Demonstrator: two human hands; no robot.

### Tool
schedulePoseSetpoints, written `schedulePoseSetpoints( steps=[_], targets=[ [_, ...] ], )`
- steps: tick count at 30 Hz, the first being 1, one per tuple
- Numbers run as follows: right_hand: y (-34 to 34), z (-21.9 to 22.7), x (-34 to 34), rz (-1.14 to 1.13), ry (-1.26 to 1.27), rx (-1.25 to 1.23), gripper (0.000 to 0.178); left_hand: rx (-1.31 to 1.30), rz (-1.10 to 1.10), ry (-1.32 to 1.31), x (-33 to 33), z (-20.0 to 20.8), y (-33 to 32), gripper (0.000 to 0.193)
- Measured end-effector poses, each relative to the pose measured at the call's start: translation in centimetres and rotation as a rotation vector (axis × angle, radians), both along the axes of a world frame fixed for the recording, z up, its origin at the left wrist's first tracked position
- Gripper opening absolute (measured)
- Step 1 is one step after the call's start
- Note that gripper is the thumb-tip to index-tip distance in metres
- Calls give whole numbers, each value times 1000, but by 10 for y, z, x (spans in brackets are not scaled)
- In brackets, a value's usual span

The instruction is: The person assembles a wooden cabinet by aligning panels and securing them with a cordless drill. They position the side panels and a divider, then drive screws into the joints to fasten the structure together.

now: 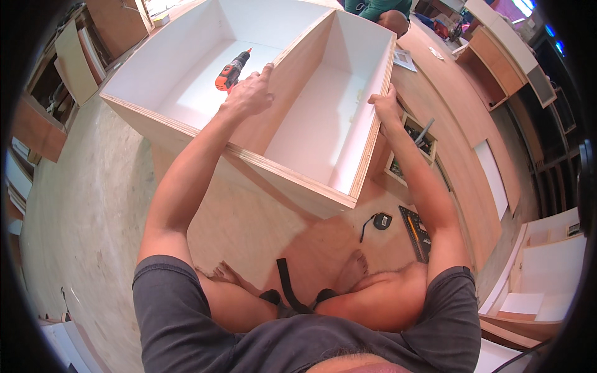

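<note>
A large wooden cabinet box [292, 171], white inside, lies open side up in front of me. A plywood divider [295, 78] splits it into two compartments. My left hand [250, 93] grips the divider's top edge, thumb over its right face; the fingers on the other face are mostly hidden. Just beyond that hand, in the left compartment, is an orange and black cordless drill [232, 71] with a bit fitted. Its handle is partly hidden by my hand. My right hand [387, 107] is closed around the upper edge of the cabinet's right side panel.
A tape measure [382, 221] and a black square [415, 233] lie near my right knee. A small wooden box [410, 149] with hardware stands right of the cabinet. Long plywood panels [476, 180] lie farther right. Another person's knee [394, 22] shows at the far end.
</note>
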State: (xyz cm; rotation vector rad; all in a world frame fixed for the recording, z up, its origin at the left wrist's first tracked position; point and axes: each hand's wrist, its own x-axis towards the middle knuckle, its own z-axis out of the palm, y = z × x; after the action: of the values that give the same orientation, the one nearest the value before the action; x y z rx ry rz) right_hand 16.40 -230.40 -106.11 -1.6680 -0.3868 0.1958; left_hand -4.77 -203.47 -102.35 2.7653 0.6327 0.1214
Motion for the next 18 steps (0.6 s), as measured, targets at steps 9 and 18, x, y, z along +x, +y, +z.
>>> schedulePoseSetpoints(
  steps=[9,18],
  targets=[
    [0,0,2,46,29,43,87,-1,-5,10,0,1,0,81],
    [0,3,-1,45,20,25,86,15,2,25,0,1,0,81]
  ],
)
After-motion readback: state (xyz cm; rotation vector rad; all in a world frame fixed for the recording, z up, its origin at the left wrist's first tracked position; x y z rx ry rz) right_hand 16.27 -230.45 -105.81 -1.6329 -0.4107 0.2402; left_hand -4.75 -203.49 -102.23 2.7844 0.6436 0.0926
